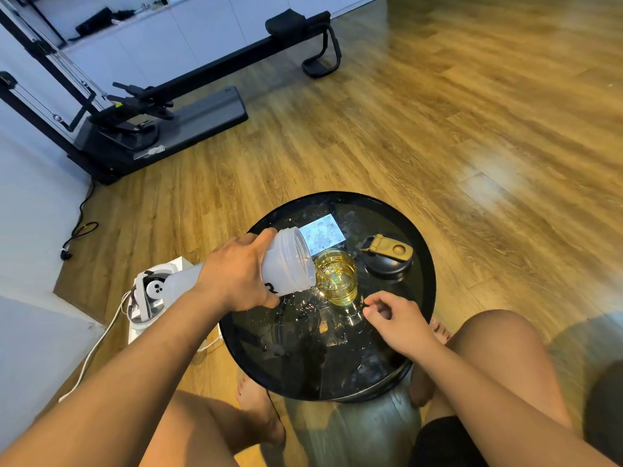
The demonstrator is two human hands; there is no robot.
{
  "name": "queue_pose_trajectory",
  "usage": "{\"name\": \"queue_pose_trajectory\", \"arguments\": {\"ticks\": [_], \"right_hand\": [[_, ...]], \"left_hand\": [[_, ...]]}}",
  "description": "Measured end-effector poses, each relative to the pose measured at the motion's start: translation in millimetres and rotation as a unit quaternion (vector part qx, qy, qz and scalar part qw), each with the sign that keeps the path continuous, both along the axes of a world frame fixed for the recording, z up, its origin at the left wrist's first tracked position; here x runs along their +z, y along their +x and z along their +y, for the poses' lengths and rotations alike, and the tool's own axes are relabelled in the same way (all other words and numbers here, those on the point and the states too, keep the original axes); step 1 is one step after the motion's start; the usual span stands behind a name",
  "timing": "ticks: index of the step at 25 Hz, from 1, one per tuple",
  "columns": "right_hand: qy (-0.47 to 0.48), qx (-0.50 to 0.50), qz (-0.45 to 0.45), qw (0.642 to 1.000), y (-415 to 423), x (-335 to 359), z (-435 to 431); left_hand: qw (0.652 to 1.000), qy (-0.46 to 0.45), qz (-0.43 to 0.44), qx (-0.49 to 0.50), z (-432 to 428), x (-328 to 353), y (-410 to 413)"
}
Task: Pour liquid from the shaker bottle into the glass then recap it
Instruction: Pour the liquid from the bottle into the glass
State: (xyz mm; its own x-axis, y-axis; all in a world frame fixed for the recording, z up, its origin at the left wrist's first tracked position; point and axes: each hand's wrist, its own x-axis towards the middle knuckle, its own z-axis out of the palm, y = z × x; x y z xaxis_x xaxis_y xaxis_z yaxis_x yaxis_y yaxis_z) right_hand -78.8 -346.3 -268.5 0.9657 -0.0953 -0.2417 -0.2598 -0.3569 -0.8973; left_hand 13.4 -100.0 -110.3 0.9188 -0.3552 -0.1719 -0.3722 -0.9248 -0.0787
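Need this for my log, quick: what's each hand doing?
Left hand: grips the tilted bottle.
Right hand: curled at the glass base; grip cannot be told.

The bottle (286,264) is cloudy white with black lettering. The clear glass (337,281) holds yellow liquid. At the glass's 2 o'clock, the lid (387,261) is black with a tan flip cap. The table (303,365) is glossy black, and at its 12 o'clock lies a white card (322,234) speckled grey. The floor (438,112) is honey-brown wood grain.

A translucent white plastic shaker bottle (290,261), uncapped, tilts nearly level, its mouth over a clear glass (337,279) of yellow liquid at the centre of the round black table (428,281). The bottle's black lid with tan flip-tab (387,261) lies near the right edge.
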Motion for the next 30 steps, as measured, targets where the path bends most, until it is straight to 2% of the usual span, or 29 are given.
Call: {"name": "queue_pose_trajectory", "arguments": {"ticks": [30], "right_hand": [[-0.006, 0.006, 0.003, 1.000, 0.6, 1.4, -0.2]], "left_hand": [[0.999, 0.032, -0.005, -0.007, -4.6, 5.6, 1.8]]}}
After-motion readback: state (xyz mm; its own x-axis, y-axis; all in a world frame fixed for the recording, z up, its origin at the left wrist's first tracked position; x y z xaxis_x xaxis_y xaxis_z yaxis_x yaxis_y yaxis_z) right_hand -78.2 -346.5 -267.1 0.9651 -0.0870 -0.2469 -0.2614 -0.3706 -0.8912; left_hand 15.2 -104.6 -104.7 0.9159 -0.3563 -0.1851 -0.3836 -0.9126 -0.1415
